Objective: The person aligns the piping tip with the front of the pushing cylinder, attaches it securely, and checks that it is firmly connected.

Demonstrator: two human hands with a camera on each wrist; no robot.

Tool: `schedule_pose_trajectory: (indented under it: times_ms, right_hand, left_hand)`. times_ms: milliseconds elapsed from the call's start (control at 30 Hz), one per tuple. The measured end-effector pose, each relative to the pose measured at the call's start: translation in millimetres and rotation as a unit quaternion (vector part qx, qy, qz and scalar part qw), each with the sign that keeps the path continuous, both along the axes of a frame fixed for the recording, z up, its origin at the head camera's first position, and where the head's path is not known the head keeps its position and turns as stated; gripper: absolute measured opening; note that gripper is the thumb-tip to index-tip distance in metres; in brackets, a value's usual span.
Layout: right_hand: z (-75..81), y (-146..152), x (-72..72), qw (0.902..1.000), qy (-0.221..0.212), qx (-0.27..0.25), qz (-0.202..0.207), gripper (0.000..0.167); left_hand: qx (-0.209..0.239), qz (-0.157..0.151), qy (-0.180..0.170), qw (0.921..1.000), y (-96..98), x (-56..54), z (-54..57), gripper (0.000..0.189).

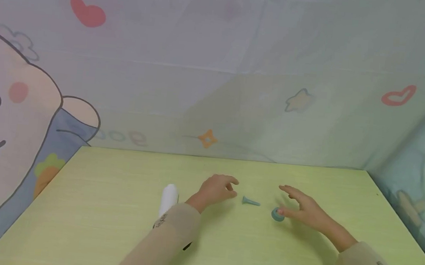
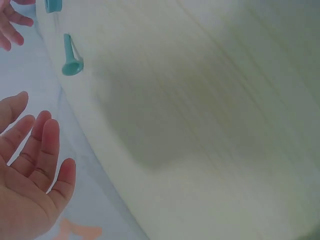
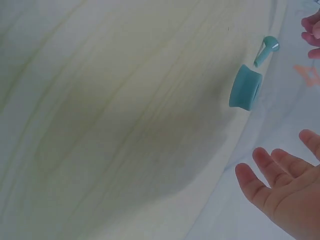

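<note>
Worktop [image 1: 261,261], flat and yellow-green, sits under the left hand [image 1: 216,188] and the right hand [image 1: 306,210]; both have loose fingers and hold nothing. A thin, smooth teal stick with a wide end [image 2: 70,57] lies between them, closer to the left. A thick, round teal ring [image 3: 243,89] lies near the right hand, whose thumb hides a bit of it.

The flared teal peg [image 2: 73,67] and teal spool [image 3: 244,88] look like smooth plastic, the peg slightly glossy. The table [image 1: 94,206] shows wood-like grain. The backdrop [image 1: 213,43] is creased matt cloth; the sleeves [image 1: 161,247] look like matt fabric, the white cylinder [image 1: 169,198] smooth.
</note>
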State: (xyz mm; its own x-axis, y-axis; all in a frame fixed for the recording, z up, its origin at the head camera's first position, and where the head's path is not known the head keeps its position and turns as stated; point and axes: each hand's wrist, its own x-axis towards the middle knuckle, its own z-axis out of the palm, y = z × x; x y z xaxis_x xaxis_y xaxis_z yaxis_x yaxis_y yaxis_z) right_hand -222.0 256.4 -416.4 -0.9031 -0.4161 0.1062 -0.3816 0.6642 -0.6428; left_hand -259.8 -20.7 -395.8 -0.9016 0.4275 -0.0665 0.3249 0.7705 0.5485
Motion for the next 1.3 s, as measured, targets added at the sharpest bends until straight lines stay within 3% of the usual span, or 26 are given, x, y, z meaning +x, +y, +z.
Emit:
schedule_pose_trajectory:
  times_ms: [200,667,967,1300]
  right_hand:
    - [-3.6,-2.5,-2.4,0.9994,-0.029,-0.021,0.001,0.064]
    - [-6.8,-7.6,-3.3,0.9980,-0.059,0.022,0.002,0.056]
    - [-13.6,-8.8,-6.4,0.9978,-0.056,0.037,0.001,0.046]
    - [-18.6,-10.0,-7.5,0.9976,-0.056,0.041,-0.003,0.036]
  left_hand:
    - [-0.010,0.025,-0.004,0.9996,14.6,-2.9,-10.0,0.032]
    - [-0.029,0.065,0.017,0.9974,37.8,5.1,-32.2,0.028]
    - [-0.039,0.084,0.031,0.9952,43.2,8.4,-35.3,0.024]
    - [0.007,0.083,0.070,0.9940,44.5,10.2,-40.9,0.022]
